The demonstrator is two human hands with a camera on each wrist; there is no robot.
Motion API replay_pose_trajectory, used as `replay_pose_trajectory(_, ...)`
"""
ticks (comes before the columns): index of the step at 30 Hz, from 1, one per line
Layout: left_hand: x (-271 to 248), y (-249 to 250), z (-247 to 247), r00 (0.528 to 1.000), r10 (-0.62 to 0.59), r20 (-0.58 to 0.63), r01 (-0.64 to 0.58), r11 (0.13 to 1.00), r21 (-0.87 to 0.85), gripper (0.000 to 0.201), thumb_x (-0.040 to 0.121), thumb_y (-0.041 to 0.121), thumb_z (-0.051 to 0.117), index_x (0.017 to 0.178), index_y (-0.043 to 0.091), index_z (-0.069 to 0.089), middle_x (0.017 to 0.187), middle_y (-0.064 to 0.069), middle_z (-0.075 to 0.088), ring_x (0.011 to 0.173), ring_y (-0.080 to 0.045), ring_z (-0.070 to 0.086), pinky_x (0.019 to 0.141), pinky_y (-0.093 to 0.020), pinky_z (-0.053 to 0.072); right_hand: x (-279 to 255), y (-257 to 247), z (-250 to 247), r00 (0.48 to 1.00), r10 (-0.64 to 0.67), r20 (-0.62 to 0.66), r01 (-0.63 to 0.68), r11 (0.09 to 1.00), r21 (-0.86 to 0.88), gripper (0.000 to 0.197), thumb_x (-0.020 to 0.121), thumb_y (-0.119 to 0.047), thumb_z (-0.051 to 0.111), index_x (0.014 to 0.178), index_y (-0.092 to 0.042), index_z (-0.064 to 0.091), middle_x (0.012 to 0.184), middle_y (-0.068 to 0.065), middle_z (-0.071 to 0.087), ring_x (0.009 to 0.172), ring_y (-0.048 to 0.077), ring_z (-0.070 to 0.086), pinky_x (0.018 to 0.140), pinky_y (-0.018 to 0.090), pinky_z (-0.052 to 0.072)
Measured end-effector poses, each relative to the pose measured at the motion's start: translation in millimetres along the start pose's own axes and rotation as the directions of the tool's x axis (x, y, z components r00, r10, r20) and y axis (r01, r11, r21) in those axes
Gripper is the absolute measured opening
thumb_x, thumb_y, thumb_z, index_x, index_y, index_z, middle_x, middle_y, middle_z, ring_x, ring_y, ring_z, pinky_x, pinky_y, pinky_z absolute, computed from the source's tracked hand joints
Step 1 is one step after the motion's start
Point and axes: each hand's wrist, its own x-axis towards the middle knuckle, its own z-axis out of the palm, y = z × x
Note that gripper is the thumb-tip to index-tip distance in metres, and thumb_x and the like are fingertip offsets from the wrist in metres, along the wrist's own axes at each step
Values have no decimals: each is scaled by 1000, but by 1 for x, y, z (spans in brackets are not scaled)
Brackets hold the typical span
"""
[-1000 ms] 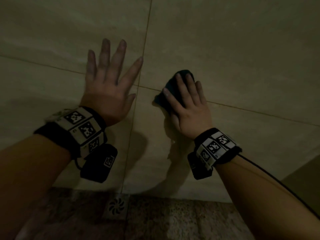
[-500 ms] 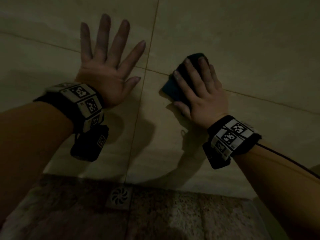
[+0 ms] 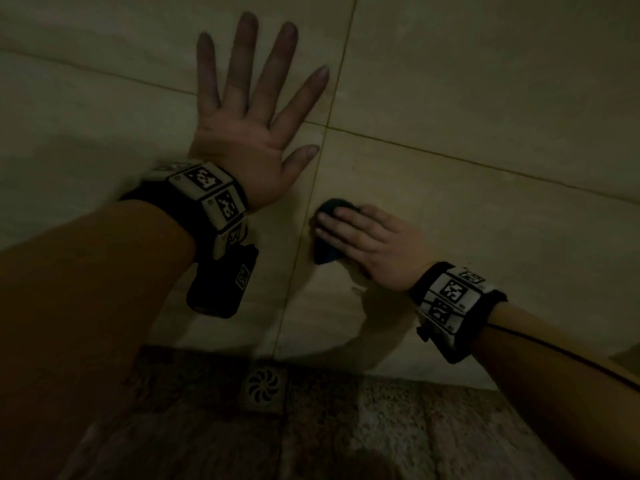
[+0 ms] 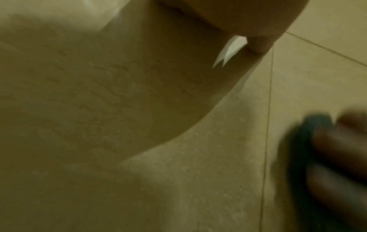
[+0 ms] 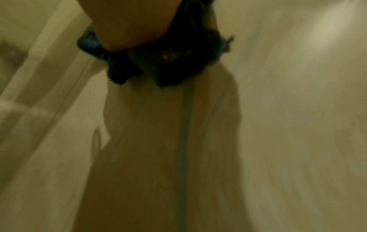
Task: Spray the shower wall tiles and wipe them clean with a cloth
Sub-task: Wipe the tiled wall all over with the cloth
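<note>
Beige wall tiles fill the head view, dim and crossed by thin grout lines. My left hand lies flat on the wall with its fingers spread, left of the vertical grout line, and holds nothing. My right hand presses a dark blue cloth against the lower right tile, just right of that line, with its fingers laid flat over it. The left wrist view shows the cloth blurred at its right edge. In the right wrist view the bunched cloth sits under the palm. No spray bottle is in view.
Below the wall lies a mottled stone floor with a square drain cover set close to the wall's base. A thin black cable runs along my right forearm.
My right hand has slid the cloth down and to the left, from the horizontal grout line onto the lower tile. The left hand has stayed flat on the wall.
</note>
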Motion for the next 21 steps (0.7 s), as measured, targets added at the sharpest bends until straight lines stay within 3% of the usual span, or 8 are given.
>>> replay_pose_trajectory(3, 1, 0, -1, 1000, -7, 12, 7, 1000, 9, 69, 95, 56, 32, 150, 22, 8, 152, -27, 18, 135, -55, 16, 101, -73, 8, 17, 25, -16, 990, 96, -102, -102, 994, -49, 43, 100, -23, 42, 140, -11, 33, 144, 7, 29, 133, 24, 30, 115, 34, 13)
replay_pose_trajectory(6, 1, 1, -4, 1000, -12, 25, 12, 1000, 6, 69, 95, 57, 32, 150, 22, 7, 153, -26, 18, 136, -55, 16, 102, -72, 7, 24, 35, -20, 983, 147, -109, -160, 980, -115, 49, 97, -25, 52, 140, -9, 36, 145, 9, 30, 135, 26, 28, 115, 36, 14)
replay_pose_trajectory(10, 0, 1, -4, 1000, -10, 18, 10, 1000, 26, 71, 95, 57, 34, 150, 22, 5, 153, -25, 16, 136, -53, 15, 103, -70, 5, 22, 13, -11, 972, 222, -76, -228, 971, -75, 49, 97, -28, 50, 140, -8, 35, 145, 7, 29, 146, 24, 3, 118, 36, 9)
replay_pose_trajectory(14, 0, 1, -4, 999, -13, 33, 13, 1000, 16, 71, 96, 57, 31, 151, 22, 3, 154, -26, 14, 137, -54, 13, 103, -71, 5, 17, -2, -2, 996, 82, -30, -82, 996, -24, 42, 101, -26, 39, 139, -8, 35, 145, 4, 29, 136, 24, 26, 117, 35, 10)
replay_pose_trajectory(16, 0, 2, -4, 999, -10, 31, 9, 1000, 16, 70, 96, 57, 31, 150, 22, 7, 153, -26, 16, 136, -54, 15, 102, -73, 7, 10, -14, 6, 1000, 18, 12, -18, 1000, 8, 38, 101, -18, 33, 138, -8, 36, 145, 2, 31, 133, 21, 29, 118, 34, 7)
replay_pose_trajectory(19, 1, 2, -5, 999, -17, 40, 17, 1000, 15, 69, 96, 57, 31, 150, 23, 5, 153, -26, 15, 136, -54, 14, 102, -72, 6, 0, -33, 18, 993, -69, 91, 68, 998, 17, 35, 95, -11, 36, 129, -7, 44, 138, 1, 50, 131, 21, 31, 119, 35, 3)
replay_pose_trajectory(21, 0, 3, -6, 999, -19, 43, 19, 1000, 16, 70, 96, 57, 31, 150, 23, 3, 154, -25, 14, 137, -53, 13, 103, -72, 6, -3, -37, 21, 992, -72, 108, 69, 997, 25, 32, 99, -7, 28, 126, -8, 44, 132, -1, 57, 129, 19, 32, 118, 35, 2)
